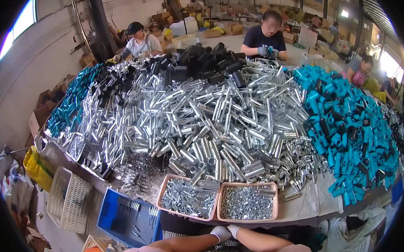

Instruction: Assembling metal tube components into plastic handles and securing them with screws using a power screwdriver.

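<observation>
The left hand [221, 233] and the right hand [234, 232] are close together at the near side of the counter [324, 199], both covered in white, with bare forearms and pink sleeves behind them. They are small and partly lost in the view, so I cannot tell how far open the fingers of either hand are, or whether they have hold of anything. Just beyond them, on the near edge of the counter, the right tray [247, 220] holds small metal pieces [246, 203], and the left tray [185, 213] next to it holds metal pins [187, 198]. Past the trays, a wide heap of silver tubes [228, 111] fills the middle, with black sleeves [208, 62] piled on its far side. Teal handles [347, 137] are heaped on the right, and more teal parts [74, 100] lie far left. Left of the trays is a blue bin [107, 218] with thin metal tools inside; farther left are a white basket [72, 201] and a yellow sack [36, 167]. Two people sit across the counter, one far left [142, 45], one far right [265, 37].
</observation>
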{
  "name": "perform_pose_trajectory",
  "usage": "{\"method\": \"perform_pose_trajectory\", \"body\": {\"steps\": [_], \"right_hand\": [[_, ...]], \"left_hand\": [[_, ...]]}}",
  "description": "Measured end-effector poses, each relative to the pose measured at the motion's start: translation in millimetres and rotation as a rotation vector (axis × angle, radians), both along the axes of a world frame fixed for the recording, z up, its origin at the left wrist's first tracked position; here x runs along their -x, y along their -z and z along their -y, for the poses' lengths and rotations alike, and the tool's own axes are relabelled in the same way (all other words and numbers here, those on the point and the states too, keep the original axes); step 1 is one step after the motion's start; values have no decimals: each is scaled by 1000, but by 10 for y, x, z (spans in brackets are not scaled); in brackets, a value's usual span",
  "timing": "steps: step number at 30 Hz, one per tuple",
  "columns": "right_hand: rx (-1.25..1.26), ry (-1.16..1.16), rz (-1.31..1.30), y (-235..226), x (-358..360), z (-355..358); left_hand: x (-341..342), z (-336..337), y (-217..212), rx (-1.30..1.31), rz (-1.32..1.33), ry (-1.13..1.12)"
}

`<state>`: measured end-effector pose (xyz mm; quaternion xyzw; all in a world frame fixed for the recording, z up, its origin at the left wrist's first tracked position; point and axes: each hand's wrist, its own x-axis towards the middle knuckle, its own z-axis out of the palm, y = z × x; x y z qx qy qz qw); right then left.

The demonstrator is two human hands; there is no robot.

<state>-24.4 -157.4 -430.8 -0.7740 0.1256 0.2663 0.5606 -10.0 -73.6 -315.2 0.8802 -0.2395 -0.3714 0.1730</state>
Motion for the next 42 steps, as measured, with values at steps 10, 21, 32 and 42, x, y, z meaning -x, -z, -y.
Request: {"method": "perform_pose_trajectory", "body": {"steps": [10, 21, 32, 42], "right_hand": [[-163, 52, -203, -500, -136, -164], [203, -188, 178, -2304, 590, 751], [187, 252, 543, -3212, 2405, 1427], [127, 841, -95, -4528, 4356, 2451]], "left_hand": [[-99, -9, 108, -33, -66, 58], [126, -416, -779, 704, -802, 94], [563, 286, -873, 732, -1320, -1166], [960, 868, -1533, 435, -775, 78]]}}
